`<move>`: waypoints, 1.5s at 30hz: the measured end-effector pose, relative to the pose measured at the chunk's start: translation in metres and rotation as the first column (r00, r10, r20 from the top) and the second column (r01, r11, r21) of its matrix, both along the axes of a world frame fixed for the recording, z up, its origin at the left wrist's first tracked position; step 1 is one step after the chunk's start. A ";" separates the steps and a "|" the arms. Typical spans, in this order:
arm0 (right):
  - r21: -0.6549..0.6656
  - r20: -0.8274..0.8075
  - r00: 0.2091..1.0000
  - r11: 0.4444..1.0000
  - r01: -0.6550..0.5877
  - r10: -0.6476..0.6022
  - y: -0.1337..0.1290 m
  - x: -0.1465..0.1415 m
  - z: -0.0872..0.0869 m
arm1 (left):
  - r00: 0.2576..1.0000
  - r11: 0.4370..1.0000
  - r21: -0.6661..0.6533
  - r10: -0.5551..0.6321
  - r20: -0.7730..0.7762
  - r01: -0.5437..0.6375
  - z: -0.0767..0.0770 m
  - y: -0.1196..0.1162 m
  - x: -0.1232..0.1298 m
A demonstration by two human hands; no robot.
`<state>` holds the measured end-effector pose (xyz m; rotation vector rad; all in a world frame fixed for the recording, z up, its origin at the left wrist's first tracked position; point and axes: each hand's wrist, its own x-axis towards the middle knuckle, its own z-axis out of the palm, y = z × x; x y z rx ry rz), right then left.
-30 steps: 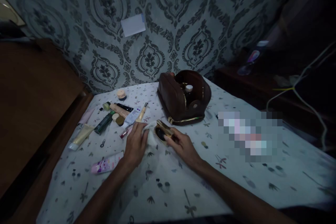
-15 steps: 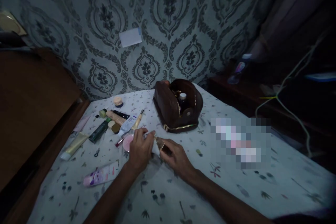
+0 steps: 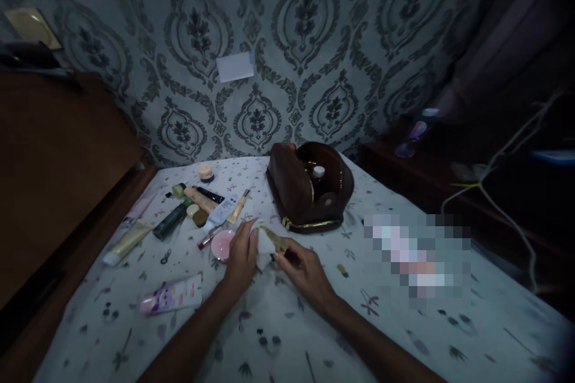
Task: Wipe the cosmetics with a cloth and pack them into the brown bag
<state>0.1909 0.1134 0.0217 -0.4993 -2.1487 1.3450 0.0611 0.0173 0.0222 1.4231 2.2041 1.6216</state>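
Though standing at far L, brown wooden panel [image 3: 58, 131]: close against edge of white printed cloth [image 3: 135, 350], prob. bounding work area that side.
Pale-yellow tube w/ white cap [image 3: 128, 243]: lying flat on cloth, slanted, prob. bc too slim to stand steadily.
White tube w/ pink cap & purple print [image 3: 171, 295]: flat, apart from other tubes, near L forearm; not held.
Dark-green oblong tube [image 3: 172, 220]: flat, in loose cluster, prob. laid out to be seen at a glance.
Round peach-lidded jar [image 3: 205, 172]: upright at back, prob. bc base wide enough.
Flat pink disc [image 3: 222, 245]: on cloth just beside L hand, R edge partly hidden.
L hand [image 3: 242, 254]: pinching thin white tissue-like sheet [image 3: 266, 244], prob. to press it toward other hand's item.
Shiny gold-coloured item [image 3: 279, 241]: between both hands, seemingly touching sheet; mostly covered, can't tell full shape.
R hand [image 3: 306, 267]: grasping gold item btw thumb & fingers, prob. so as to leave sheet-facing side exposed.
Brown leather zip bag [image 3: 290, 182]: behind R hand, mouth gaping, prob. for easy reach; white-capped dark bottle [image 3: 318, 173] inside.
Pixelated pinkish patch [image 3: 413, 257]: masked, can't tell contents.
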 end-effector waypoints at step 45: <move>-0.592 -0.203 0.976 0.804 -0.057 -0.080 0.003 -0.009 -0.002 | 0.990 0.994 -0.050 -0.088 0.111 0.094 -0.007 -0.005 0.001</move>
